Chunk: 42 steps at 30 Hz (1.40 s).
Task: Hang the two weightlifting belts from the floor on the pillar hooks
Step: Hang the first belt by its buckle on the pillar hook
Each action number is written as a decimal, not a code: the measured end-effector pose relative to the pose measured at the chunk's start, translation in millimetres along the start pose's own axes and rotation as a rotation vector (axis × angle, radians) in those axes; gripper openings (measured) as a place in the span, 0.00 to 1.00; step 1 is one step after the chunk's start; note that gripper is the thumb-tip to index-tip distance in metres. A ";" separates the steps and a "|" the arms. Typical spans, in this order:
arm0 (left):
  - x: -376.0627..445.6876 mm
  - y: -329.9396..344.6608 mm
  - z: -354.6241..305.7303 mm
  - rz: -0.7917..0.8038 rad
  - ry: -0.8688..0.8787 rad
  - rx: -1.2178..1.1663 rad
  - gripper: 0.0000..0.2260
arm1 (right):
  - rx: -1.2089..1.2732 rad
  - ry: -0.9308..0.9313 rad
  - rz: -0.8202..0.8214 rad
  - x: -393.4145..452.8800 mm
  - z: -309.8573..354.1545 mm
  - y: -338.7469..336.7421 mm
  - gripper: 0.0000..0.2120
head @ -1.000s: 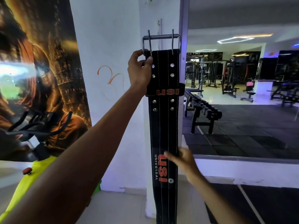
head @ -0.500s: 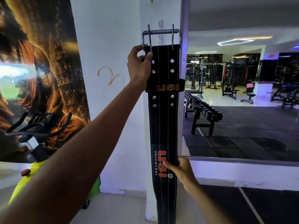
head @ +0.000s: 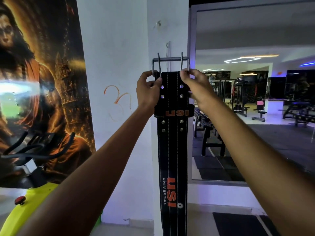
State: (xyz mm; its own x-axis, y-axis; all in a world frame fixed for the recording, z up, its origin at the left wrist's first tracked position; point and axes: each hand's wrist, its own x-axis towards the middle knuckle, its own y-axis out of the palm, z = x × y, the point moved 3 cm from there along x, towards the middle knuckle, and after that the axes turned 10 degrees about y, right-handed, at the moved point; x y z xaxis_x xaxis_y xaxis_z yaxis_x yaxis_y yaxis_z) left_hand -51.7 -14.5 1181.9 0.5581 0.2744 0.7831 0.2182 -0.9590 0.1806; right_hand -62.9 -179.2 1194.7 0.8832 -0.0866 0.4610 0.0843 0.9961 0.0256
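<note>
A black weightlifting belt [head: 173,150] is hanging straight down against the front face of a white pillar [head: 129,48], its lower end running out of the bottom edge of the view. Orange lettering is showing on its loop and lower down the strap. The steel buckle [head: 171,63] at its top is standing upright, both prongs pointing up, right in front of a thin metal hook strip [head: 168,48] fixed to the pillar; whether the buckle is already resting on a hook cannot be told.

The left hand [head: 148,90] is grasping the belt's upper left corner, its grip clenched on the strap edge just under the buckle frame. The right hand [head: 193,86] is grasping the upper right corner in the same way, fingers pinching the strap and the buckle's side. Both forearms are reaching up from below.

A large poster [head: 42,82] is covering the wall to the left of the pillar, with a yellow exercise bike [head: 25,201] below it. A mirror [head: 255,99] is filling the wall to the right.
</note>
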 end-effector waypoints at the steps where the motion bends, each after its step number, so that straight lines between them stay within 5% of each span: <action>1: -0.6 1.0 -1.3 0.011 0.006 0.004 0.12 | 0.001 -0.006 -0.002 5.3 7.6 4.6 0.14; 13: -45.6 -26.1 15.5 0.294 0.083 -0.060 0.12 | 0.127 -0.013 -0.140 7.1 13.4 14.2 0.11; 23: -175.7 -53.2 127.0 0.309 -0.249 -0.018 0.11 | 0.143 -0.032 -0.221 5.4 14.5 6.2 0.10; 29: -234.9 -66.1 168.9 0.518 -0.368 0.075 0.09 | 0.144 -0.015 -0.212 3.1 6.4 0.5 0.09; 36: -159.6 -37.8 109.3 0.306 -0.210 -0.046 0.07 | 0.153 -0.019 -0.210 2.2 -2.8 0.4 0.09; 42: -216.5 -48.4 155.9 0.421 -0.315 0.100 0.06 | 0.170 -0.017 -0.192 -3.6 2.9 -6.3 0.04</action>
State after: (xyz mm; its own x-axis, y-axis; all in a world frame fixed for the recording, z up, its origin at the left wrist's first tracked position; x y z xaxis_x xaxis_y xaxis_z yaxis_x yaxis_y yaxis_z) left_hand -58.3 -16.6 910.9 0.8236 -0.1101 0.5564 -0.0097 -0.9836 -0.1803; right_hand -68.0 -185.2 1195.5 0.8506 -0.2751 0.4481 0.1692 0.9501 0.2620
